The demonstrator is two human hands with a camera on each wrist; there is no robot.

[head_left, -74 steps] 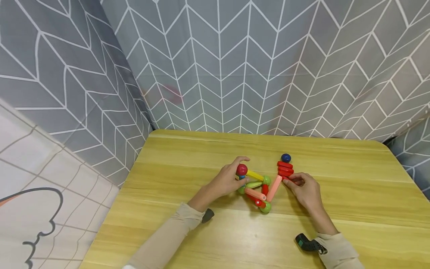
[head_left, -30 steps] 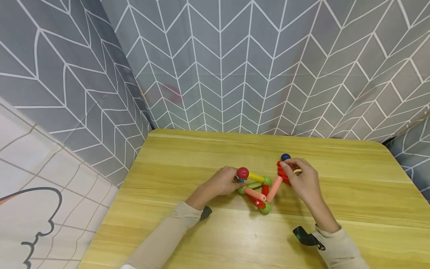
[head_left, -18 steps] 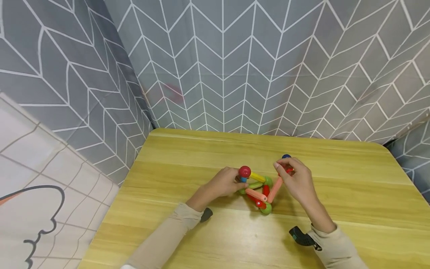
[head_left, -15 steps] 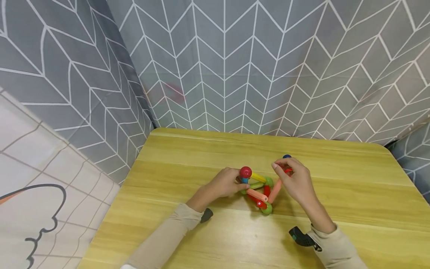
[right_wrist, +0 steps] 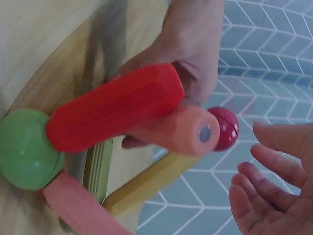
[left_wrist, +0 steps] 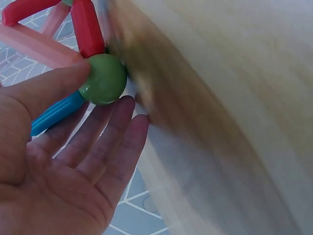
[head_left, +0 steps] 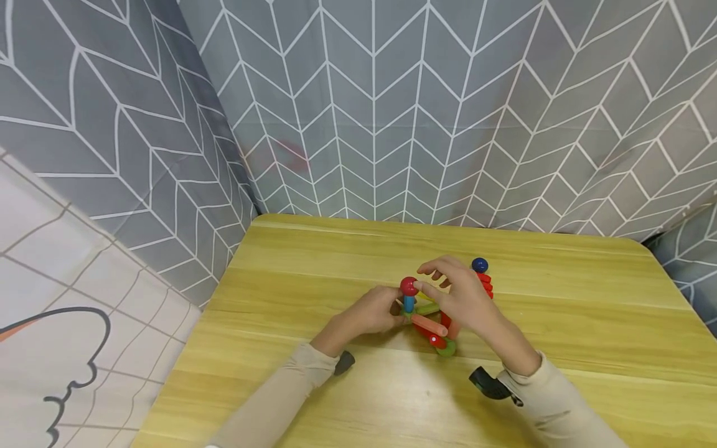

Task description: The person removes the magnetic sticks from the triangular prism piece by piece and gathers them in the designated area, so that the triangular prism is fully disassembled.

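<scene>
A frame of magnetic sticks and balls stands on the table. My left hand [head_left: 366, 311] holds its left corner, thumb and fingers at a green ball [left_wrist: 105, 81]. From that ball a blue stick [head_left: 409, 303] rises upright, topped by a red ball [head_left: 409, 286]. My right hand [head_left: 470, 298] hovers over the frame with spread fingers, its thumb right by the red ball and nothing in its grasp. A red stick [right_wrist: 117, 110], a salmon stick with a metal end [right_wrist: 168, 132] and a yellow stick [right_wrist: 151, 183] show in the right wrist view.
Behind the right hand lie several red sticks [head_left: 485, 284], partly hidden, with a dark blue ball [head_left: 479, 265] at their far end. Another green ball [head_left: 446, 348] forms the frame's near corner. The wooden table [head_left: 313, 249] ends at a grey patterned curtain [head_left: 347, 124].
My right hand has moved left from the red sticks to the red ball, uncovering the dark blue ball. My left hand stays at the frame's left corner, its index finger lower than at first.
</scene>
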